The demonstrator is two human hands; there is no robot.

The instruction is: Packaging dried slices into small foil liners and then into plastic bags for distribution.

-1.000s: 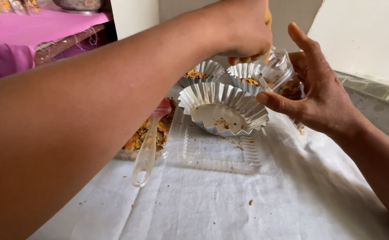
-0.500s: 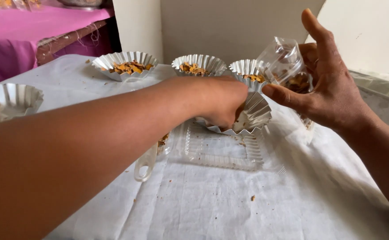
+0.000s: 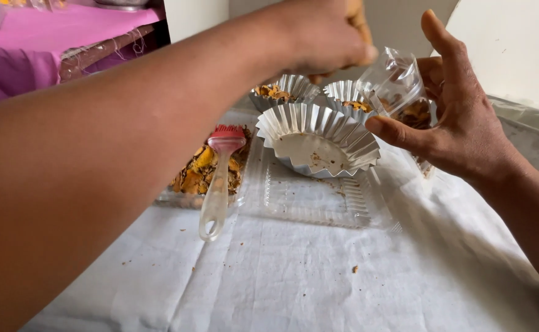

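My left hand (image 3: pixel 322 37) is raised at the top centre, fingers closed around some orange snack pieces (image 3: pixel 357 15), right beside the mouth of a clear plastic bag (image 3: pixel 397 83). My right hand (image 3: pixel 460 123) grips that bag from the right; brown-orange pieces lie in its bottom. Below both hands sits a large fluted foil cup (image 3: pixel 343 132) holding only crumbs. Two smaller foil cups (image 3: pixel 282 92) (image 3: pixel 349 95) with orange pieces stand behind it.
A clear plastic tray (image 3: pixel 205 175) of orange-brown pieces lies left of the big cup, with a red-headed silicone brush (image 3: pixel 219 178) resting across it. A clear ribbed lid (image 3: pixel 319 200) lies on the white cloth (image 3: pixel 294 283). A pink-covered table (image 3: pixel 48 37) stands far left.
Half a second ago my left hand was down inside the big foil cup; it has lifted back up to the bag's mouth. My right hand and the bag stayed nearly still.
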